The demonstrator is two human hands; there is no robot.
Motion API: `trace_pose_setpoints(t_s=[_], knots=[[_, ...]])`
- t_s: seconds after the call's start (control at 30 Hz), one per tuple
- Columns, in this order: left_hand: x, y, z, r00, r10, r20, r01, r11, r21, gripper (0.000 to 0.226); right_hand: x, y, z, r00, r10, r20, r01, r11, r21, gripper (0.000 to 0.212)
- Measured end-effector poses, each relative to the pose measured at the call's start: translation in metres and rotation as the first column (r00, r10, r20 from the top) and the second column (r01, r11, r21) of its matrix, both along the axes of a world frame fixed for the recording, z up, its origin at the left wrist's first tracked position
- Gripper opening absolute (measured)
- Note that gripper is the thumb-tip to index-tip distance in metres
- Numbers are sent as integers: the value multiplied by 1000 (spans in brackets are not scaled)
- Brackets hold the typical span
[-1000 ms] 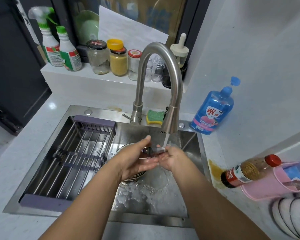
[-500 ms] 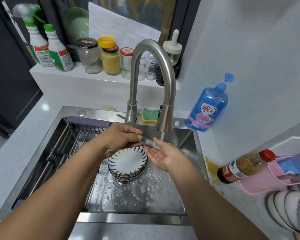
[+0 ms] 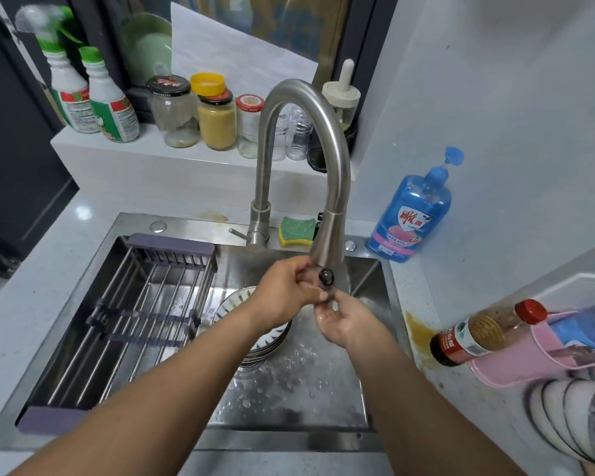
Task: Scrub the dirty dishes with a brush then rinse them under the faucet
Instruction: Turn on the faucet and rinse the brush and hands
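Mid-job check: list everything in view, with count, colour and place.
faucet: one, steel, back of sink
sink: one, steel, wet
drying rack: one, purple-grey, left half of sink
striped plates: one stack, blue-white, in sink under left forearm
sponge: one, green over yellow, sink rim behind faucet
dish soap bottle: one, blue, counter right of faucet
spray bottles: two, white with green caps, ledge at left
jars: three, clear, black, yellow and red lids, ledge
sauce bottle: one, brown, red cap, lying on right counter
pink container: one, right edge
upright dishes: several, striped white, lower right
small dark item: one, under spout, kind unclear
left hand: grips the item
right hand: pinches its lower end
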State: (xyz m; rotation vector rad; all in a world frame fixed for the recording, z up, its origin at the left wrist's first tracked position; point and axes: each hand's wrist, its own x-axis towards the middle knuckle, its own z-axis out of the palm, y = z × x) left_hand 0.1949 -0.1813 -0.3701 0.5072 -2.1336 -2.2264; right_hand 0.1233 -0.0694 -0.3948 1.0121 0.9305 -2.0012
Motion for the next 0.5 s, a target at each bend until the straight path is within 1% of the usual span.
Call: trace_pose_setpoints(t_s=[0.07,0.17,0.27,0.3,0.4,0.5], knots=[[-4,-3,-1,999,-32,15,32,999,14,47,-5,9,-8,999,-49,12,49,999,-10,18],[-6,-13,-5,997,3,78,-5,1000,18,49,-6,11,-15,998,-55,15,55,998,0,18],[-8,-14,-7,991,47,123,-56,996,69,41,-8,7,-15,999,-53,4,53,998,-15,19],[-8,-14,-7,992,34,121,-45,994,97,38,-9,6,-14,998,-65,17,65,998,-6,22],[-8,-10,-3,994,-44,97,25,982,190,30,-11,6,-17,995,-96,-27,96,995,-10,29],[-8,-6,-5,996,6,88,-24,978,207,25,-11,7,-21,993,-109,-32,110,994,5,37]])
